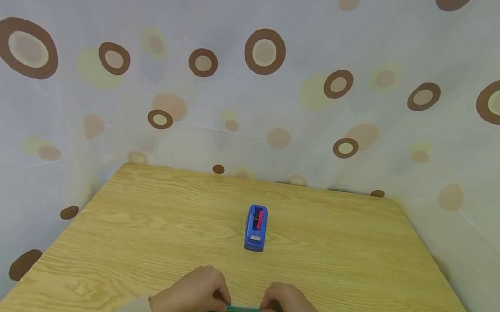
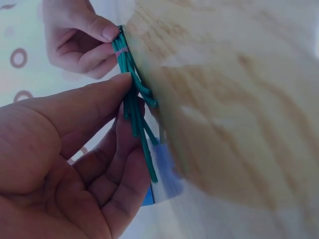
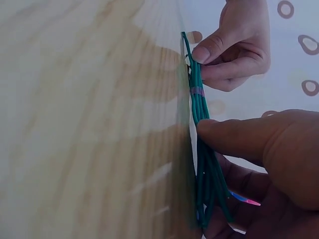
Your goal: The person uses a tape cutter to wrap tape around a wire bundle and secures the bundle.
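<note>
A bundle of thin green wires (image 1: 242,309) lies sideways, low over the near part of the table. A narrow pinkish tape band (image 3: 198,91) goes round it between my hands. With thumb and fingers my left hand (image 1: 201,289) pinches the bundle on one side of the band. On the other side my right hand (image 1: 290,306) pinches it in the same way. Loose wire ends (image 2: 144,134) fan out past the left fingertips in the left wrist view. More ends (image 3: 212,194) spread beneath the right thumb in the right wrist view.
A blue tape dispenser (image 1: 249,244) with a pink roll (image 1: 260,219) stands beyond my hands at mid-table. The wood-grain table (image 1: 164,217) is bordered behind and at both sides by a pale curtain (image 1: 219,97) with brown circles.
</note>
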The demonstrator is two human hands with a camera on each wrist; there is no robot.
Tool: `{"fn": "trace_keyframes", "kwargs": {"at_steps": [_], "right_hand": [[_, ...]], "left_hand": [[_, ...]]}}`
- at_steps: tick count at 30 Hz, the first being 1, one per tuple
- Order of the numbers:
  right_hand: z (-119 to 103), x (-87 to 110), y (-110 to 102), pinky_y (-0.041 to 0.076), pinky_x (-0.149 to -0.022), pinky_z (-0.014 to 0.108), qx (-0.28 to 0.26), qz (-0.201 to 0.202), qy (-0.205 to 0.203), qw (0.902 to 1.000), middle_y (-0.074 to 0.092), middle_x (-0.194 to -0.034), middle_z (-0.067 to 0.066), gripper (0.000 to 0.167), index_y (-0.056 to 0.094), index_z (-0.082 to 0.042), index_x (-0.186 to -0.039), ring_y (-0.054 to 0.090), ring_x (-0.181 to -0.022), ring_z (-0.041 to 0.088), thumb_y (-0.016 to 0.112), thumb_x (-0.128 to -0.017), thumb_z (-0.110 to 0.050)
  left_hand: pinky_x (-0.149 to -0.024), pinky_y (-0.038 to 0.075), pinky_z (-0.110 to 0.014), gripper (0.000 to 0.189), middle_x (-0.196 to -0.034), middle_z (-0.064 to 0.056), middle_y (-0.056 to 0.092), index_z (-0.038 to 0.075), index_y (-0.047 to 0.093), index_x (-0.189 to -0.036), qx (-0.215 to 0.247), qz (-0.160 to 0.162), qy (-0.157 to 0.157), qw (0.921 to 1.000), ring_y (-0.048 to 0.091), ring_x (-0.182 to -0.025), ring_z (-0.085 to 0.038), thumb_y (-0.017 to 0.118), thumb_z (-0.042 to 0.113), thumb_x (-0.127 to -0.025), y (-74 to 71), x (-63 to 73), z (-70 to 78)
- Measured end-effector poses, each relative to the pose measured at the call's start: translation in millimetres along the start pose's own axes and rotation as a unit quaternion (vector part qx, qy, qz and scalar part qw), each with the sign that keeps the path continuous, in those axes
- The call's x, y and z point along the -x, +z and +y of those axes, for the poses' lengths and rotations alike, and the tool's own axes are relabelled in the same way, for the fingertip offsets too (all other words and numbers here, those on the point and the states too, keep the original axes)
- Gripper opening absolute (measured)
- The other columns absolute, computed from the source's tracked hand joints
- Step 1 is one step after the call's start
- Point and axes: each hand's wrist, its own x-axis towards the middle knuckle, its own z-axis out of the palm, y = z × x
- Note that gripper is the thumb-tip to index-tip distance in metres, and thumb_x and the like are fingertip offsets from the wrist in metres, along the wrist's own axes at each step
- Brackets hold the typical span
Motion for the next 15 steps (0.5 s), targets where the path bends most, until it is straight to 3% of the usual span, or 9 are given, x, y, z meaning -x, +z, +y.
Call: {"fn": "trace_keyframes", "kwargs": {"at_steps": [6, 15], "right_hand": [[0.1, 1.2, -1.7, 0.048, -0.065, 0.026, -0.009, 0.002, -0.006, 0.9999, 0.062, -0.08, -0.01, 0.01, 0.07, -0.023, -0.086, 0.056, -0.073, 0.009, 0.072, -0.091, -0.014], [1.2, 2.7, -8.4, 0.049, -0.071, 0.025, 0.002, 0.023, -0.06, 0.9979, 0.064, -0.085, -0.015, 0.005, 0.072, -0.022, -0.091, 0.058, -0.079, 0.005, 0.072, -0.091, -0.017]], "left_hand": [[-0.064, 0.048, -0.016, 0.009, -0.078, 0.017, 0.067, 0.016, 0.081, -0.084, 0.005, 0.002, 0.003, 1.0, 0.057, -0.07, 0.006, 0.082, 0.008, -0.08, -0.8, 0.4, 1.2], [-0.063, 0.048, -0.017, 0.005, -0.077, 0.021, 0.064, 0.018, 0.081, -0.087, 0.028, 0.005, 0.007, 0.9996, 0.057, -0.069, 0.006, 0.078, 0.014, -0.085, -2.7, 0.1, -0.5]]}}
